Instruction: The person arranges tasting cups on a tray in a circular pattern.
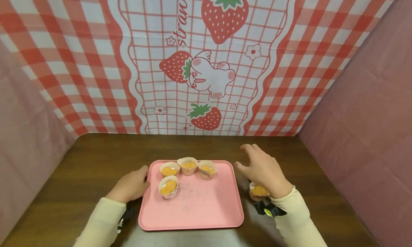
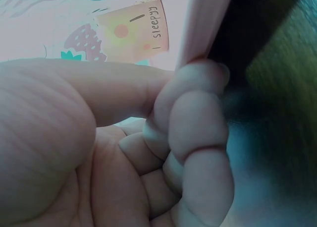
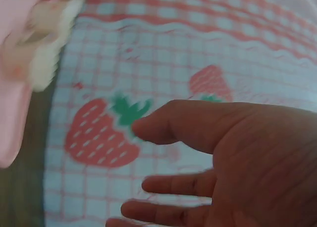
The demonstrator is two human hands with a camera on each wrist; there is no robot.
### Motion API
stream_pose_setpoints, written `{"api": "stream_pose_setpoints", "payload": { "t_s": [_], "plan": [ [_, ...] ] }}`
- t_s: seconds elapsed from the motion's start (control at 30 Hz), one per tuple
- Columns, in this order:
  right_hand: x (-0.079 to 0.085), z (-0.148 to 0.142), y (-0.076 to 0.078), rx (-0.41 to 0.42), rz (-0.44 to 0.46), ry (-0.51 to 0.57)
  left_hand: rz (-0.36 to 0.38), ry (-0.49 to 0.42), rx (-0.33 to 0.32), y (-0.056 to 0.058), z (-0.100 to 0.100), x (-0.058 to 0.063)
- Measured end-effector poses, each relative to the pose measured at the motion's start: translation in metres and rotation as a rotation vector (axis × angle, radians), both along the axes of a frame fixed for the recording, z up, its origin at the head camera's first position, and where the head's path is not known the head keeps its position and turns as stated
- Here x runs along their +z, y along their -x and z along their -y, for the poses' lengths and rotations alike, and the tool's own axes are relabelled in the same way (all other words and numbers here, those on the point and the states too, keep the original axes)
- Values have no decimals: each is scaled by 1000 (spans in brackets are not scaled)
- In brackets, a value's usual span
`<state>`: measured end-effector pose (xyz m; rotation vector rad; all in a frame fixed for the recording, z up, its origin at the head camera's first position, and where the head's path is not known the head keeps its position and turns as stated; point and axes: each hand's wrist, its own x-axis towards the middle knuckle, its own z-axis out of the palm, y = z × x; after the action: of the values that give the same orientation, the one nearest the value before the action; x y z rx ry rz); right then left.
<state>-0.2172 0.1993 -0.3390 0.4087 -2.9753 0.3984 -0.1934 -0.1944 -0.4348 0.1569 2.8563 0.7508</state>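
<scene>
My left hand (image 1: 130, 185) is at the left rim of a pink tray (image 1: 206, 209); the left wrist view shows the thumb and curled fingers pinching the tray's edge. Several paper cups with orange-yellow filling are grouped at the tray's upper left, among them a cup (image 1: 168, 187) in front and a cup (image 1: 188, 165) at the back. My right hand (image 1: 264, 170) hovers right of the tray with fingers spread and nothing held. Below its wrist, another filled cup (image 1: 258, 190) sits on the table, partly hidden by the forearm.
The brown wooden table (image 1: 96, 157) extends around the tray. A red-and-white checked cloth with strawberries (image 1: 206, 118) hangs behind it. Pink cloth walls (image 1: 360, 125) stand at both sides. Each wrist wears a dark strap (image 1: 271, 209).
</scene>
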Motion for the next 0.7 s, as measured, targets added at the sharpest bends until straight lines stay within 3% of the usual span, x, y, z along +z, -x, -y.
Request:
{"api": "stream_pose_setpoints", "payload": {
  "t_s": [0.17,0.37,0.7],
  "plan": [
    [0,-20,16,-101,140,-89,-14,2,2,-1,1,1],
    [-5,-36,32,-112,307,-204,-25,-19,4,-2,4,2],
    [-15,-47,38,-171,443,-312,-11,-58,-3,-2,1,0]
  ]
}}
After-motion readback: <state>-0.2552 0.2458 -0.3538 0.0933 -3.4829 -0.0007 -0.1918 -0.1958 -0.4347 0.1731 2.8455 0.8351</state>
